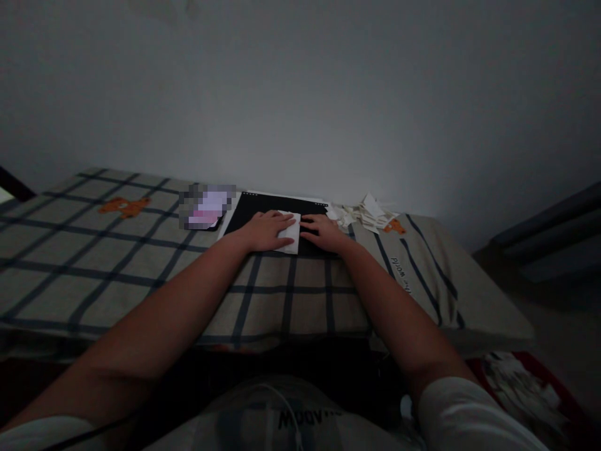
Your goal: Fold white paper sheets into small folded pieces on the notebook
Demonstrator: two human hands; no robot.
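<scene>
A small piece of white paper (292, 233), perhaps folded, lies on a black sheet (282, 203) with small holes along its far edge. My left hand (267, 232) rests flat over the paper's left part, its fingers spread and covering much of it. Beside the paper's right edge is my right hand (323, 232), fingers apart and pointing left. Its fingertips come close to that edge; whether they touch it I cannot tell. Under the black sheet, white edges of another sheet show at the left and far side.
A checked cloth (141, 250) covers the table, which stands against a pale wall. Loose white paper pieces (373, 213) are heaped right of my hands. At the left is a pixelated phone-like object (206, 207). A red container (530, 388) with white scraps stands at lower right.
</scene>
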